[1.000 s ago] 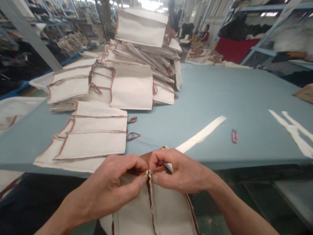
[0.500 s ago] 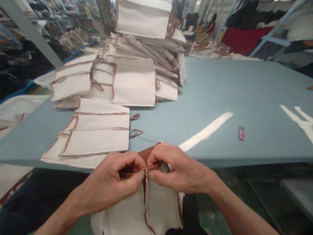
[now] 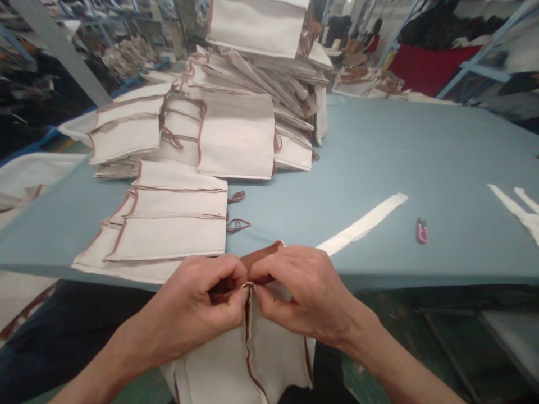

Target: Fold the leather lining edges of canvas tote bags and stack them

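Note:
My left hand (image 3: pixel 189 303) and my right hand (image 3: pixel 303 297) meet at the top of a cream canvas bag (image 3: pixel 248 359) that hangs toward my lap. Each hand pinches the bag's upper edge between thumb and fingers, on either side of a brown-bound seam (image 3: pixel 247 336). A strip of brown binding (image 3: pixel 261 258) shows beyond my fingers, and my hands hide part of it. Just left of my left hand lies a stack of folded canvas bags (image 3: pixel 168 224).
Taller piles of canvas bags (image 3: pixel 238 134) rise on the blue-grey table (image 3: pixel 400 151). On it lie a long white fabric strip (image 3: pixel 362 224), pink thread snips (image 3: pixel 422 230), loose brown cords (image 3: pixel 238 226) and white scraps (image 3: pixel 520 210). Shelves of fabric and a seated person (image 3: pixel 370 39) stand beyond.
The view has shifted, so the table sits higher in the frame. My hands still pinch the bag's top, and more of the brown binding now shows beyond them.

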A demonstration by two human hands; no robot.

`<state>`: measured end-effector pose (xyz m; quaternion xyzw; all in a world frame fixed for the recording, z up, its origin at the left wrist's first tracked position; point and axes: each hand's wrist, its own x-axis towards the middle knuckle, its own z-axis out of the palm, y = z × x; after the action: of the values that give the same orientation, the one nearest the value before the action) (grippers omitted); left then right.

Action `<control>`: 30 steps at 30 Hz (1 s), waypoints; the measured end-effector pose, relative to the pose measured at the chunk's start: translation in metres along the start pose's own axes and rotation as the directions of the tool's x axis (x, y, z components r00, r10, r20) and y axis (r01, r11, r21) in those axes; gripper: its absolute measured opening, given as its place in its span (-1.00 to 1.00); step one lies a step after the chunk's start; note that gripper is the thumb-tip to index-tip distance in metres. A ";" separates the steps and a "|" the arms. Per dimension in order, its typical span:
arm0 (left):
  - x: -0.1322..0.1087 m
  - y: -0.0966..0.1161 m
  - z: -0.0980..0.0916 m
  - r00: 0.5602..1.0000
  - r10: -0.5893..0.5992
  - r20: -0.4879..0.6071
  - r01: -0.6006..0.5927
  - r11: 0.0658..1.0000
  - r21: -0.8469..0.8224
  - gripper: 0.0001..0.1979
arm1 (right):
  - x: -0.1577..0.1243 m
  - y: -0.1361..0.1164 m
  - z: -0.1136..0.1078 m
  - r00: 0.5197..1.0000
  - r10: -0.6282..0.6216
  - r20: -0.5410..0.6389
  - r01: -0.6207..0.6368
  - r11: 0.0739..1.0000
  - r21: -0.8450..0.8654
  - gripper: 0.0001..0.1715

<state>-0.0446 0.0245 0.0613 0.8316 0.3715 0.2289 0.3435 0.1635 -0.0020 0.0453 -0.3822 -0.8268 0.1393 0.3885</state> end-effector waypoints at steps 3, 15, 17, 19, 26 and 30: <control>-0.001 -0.001 0.000 1.000 0.000 -0.022 0.000 1.000 0.011 -0.83 | 0.000 0.000 0.005 0.999 -0.021 -0.050 0.022 1.000 0.016 -0.82; -0.015 -0.014 0.009 0.995 -0.099 0.018 0.100 0.994 -0.034 -0.80 | 0.000 -0.001 0.019 0.935 0.333 0.120 -0.354 0.889 0.292 -0.93; -0.016 -0.016 0.009 0.995 -0.096 -0.003 0.096 0.995 0.015 -0.82 | 0.000 0.000 0.019 0.936 0.324 0.138 -0.349 0.903 0.249 -0.92; -0.015 -0.016 0.010 0.997 -0.076 -0.022 0.078 0.995 0.057 -0.85 | 0.000 0.000 0.019 0.939 0.313 0.145 -0.337 0.920 0.199 -0.91; -0.010 -0.014 0.013 0.997 0.030 -0.071 -0.022 0.993 0.113 -0.82 | 0.003 -0.004 0.010 0.895 0.362 0.260 -0.403 0.907 0.124 -0.79; -0.008 -0.015 0.011 0.998 0.023 -0.050 -0.019 0.997 0.079 -0.81 | 0.004 -0.002 0.009 0.901 0.318 0.296 -0.318 0.947 -0.049 -0.93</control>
<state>-0.0493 0.0207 0.0421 0.8423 0.3799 0.2388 0.2987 0.1543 0.0003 0.0422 -0.4860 -0.8028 0.2573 0.2304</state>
